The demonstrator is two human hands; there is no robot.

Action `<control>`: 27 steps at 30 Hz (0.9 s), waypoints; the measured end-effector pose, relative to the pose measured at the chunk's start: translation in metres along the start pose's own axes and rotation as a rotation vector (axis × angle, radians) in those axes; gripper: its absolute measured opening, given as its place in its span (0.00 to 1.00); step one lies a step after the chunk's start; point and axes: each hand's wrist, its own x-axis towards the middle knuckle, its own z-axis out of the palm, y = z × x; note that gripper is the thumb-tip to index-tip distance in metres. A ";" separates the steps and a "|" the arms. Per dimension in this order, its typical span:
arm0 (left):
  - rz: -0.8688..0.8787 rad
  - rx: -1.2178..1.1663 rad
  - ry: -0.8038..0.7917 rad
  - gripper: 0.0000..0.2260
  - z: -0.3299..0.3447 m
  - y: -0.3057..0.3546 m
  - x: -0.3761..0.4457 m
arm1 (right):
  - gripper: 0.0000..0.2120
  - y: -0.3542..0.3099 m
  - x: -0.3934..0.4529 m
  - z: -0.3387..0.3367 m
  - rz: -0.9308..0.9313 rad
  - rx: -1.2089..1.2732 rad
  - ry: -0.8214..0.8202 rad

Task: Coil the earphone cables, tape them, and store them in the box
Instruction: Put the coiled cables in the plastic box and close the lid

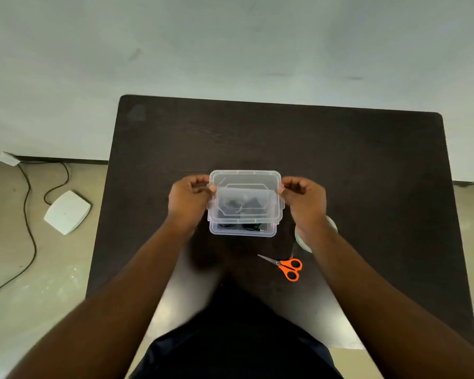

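The box (243, 231) is a small clear plastic container standing near the middle of the dark counter (367, 165). Through its near wall, dark coiled earphone cables (241, 227) can be made out lying on the bottom; how many coils there are cannot be told. The lid (245, 196), also clear plastic, sits over the top of the box and overhangs its walls on all sides. Whether the lid is pressed fully home or only held in position over the rim cannot be told.

The person's left hand (188, 202) holds the left edge of the lid: the grip is closed on the lid, with the thumb on top and the fingers curled at the side. The right hand (304, 201) mirrors this on the right edge of the lid, its grip likewise closed on the lid. Both forearms are bare and reach forward from the near edge of the counter.

A roll of clear tape (303, 239) lies on the counter just to the right of the box, mostly hidden beneath the right wrist. Orange-handled scissors (283, 265) lie nearer the person, to the right of centre, closed, with the blades pointing left and slightly away.

Beyond the counter stands a pale wall. On the floor to the left lie a white, flat, square-shaped device (67, 212) and a black cord (29, 214) that loops past it.
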 end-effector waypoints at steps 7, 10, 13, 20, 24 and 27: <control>0.113 0.458 0.092 0.07 0.014 -0.026 -0.024 | 0.08 0.021 -0.023 0.007 -0.110 -0.340 0.096; 0.101 0.422 0.081 0.07 0.012 -0.029 -0.019 | 0.06 0.024 -0.021 0.009 -0.083 -0.382 0.099; 0.069 0.363 0.066 0.08 0.007 -0.030 -0.012 | 0.07 0.028 -0.019 0.010 -0.057 -0.409 0.091; -0.210 0.213 -0.038 0.15 0.005 -0.034 -0.008 | 0.18 0.037 -0.016 0.008 0.188 -0.214 -0.019; -0.369 0.192 -0.240 0.11 -0.006 -0.024 -0.005 | 0.20 0.031 -0.015 0.002 0.426 -0.071 -0.197; -0.335 0.260 -0.184 0.12 -0.010 -0.021 -0.001 | 0.18 0.032 -0.014 -0.004 0.577 0.007 -0.295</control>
